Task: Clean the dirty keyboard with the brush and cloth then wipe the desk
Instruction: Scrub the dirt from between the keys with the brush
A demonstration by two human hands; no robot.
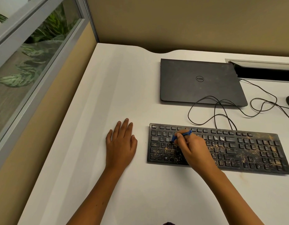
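The black keyboard (221, 148), speckled with tan grit, lay on the white desk (108, 88). The right hand (194, 150) pinched a small blue brush (181, 135) over the keyboard's left keys. Left of the keyboard, the left hand (121, 143) rested flat, grip released.

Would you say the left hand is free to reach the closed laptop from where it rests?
Probably yes. The left hand lies flat and empty on the desk, and only bare desk shows between it and the laptop; the keyboard sits off to its right.
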